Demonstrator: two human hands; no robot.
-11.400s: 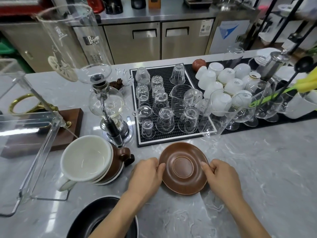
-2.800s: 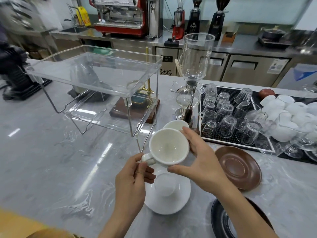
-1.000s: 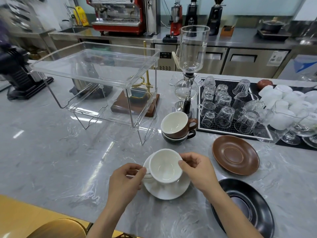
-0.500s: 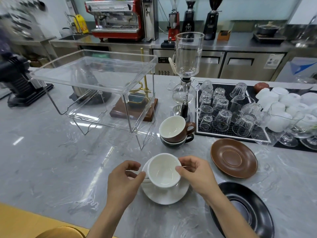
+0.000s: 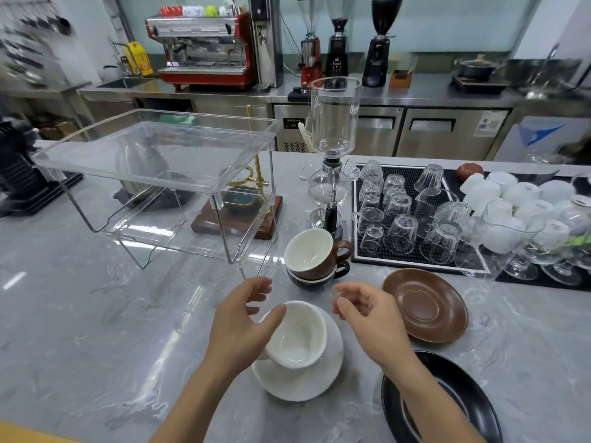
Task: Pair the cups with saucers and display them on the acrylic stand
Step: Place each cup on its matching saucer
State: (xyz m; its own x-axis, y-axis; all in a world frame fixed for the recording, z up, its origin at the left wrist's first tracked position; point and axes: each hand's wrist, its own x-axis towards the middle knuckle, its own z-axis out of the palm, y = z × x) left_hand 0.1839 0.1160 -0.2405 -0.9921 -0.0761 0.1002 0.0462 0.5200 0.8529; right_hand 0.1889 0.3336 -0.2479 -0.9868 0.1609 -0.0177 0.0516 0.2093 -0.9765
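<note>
A white cup sits on a white saucer on the grey counter, close to me. My left hand hovers at the cup's left side with relaxed fingers, its thumb by the rim, and hides the handle. My right hand floats just right of the cup, fingers loosely curled and holding nothing. Behind them a brown cup is stacked in a black cup. A brown saucer lies to the right, a black saucer at the near right. The two-tier acrylic stand stands at the left, bare.
A glass siphon brewer rises behind the stacked cups. A black mat with several upturned glasses and white cups fills the right. A wooden base with a brass holder sits behind the stand. A black grinder is at far left.
Both hands have let go of the white cup and lifted slightly apart from it. The cup now rests on its saucer.
</note>
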